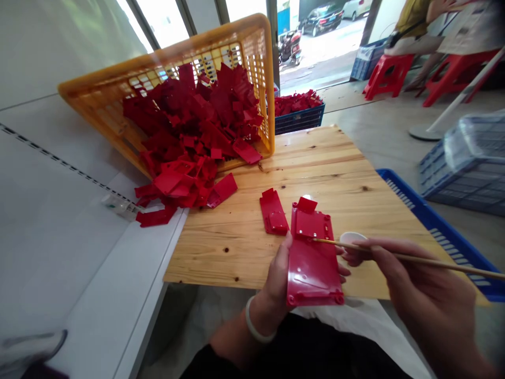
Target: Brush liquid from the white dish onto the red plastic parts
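My left hand (pixel 276 281) holds a red plastic panel (pixel 313 268) from its left side and from beneath, with fingertips showing at its right edge. A smaller plate with a raised tab lies on the panel's upper part. Between the fingers of my right hand (pixel 418 284) is a thin wooden stick (pixel 394 255), its tip touching the panel just below that plate. Behind the stick is a small white cup (pixel 352 238), partly covered by my right hand. Another small red part (pixel 273 212) lies on the wooden table (pixel 252 252), left of the panel.
A tipped yellow basket (pixel 269 105) spills red pieces (pixel 205 126) at the back left. Blue crates (pixel 434 221) stand right of the table and a dark crate (pixel 298 120) behind it. People sit on red stools (pixel 389 73) farther off.
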{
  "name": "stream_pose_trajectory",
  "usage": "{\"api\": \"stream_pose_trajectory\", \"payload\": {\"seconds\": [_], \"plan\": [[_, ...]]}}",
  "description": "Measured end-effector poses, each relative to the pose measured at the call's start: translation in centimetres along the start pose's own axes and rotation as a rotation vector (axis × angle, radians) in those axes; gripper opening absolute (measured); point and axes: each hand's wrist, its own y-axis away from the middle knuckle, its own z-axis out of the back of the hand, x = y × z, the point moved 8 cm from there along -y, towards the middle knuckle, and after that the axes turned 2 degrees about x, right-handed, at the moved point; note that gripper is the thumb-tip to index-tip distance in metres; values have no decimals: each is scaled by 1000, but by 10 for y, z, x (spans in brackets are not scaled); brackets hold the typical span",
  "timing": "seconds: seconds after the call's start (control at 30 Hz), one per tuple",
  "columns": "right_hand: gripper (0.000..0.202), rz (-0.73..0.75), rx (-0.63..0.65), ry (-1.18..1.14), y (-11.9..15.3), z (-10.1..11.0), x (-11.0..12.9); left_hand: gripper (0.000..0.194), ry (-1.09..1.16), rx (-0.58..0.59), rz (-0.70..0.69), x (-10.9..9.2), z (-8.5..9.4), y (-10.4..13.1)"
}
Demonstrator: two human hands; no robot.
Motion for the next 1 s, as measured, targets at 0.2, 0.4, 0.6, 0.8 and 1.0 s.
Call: {"api": "stream_pose_trajectory", "payload": {"seconds": [0.2,0.4,0.6,0.8,1.0], "plan": [[13,-23,26,33,3,0,-6,84,-32,-2,5,1,4,-4],[12,-19,6,54,4,1,-6,84,-20,33,-48,-1,0,-7],[16,33,-10,38,4,-1,3,86,-43,-33,-93,-4,-4,-6],[31,252,153,158,8,-7,7,91,-131,-194,-144,-5,2,-4],[30,372,193,301,8,-15,14,82,-190,-276,-161,-6,6,-5]]}}
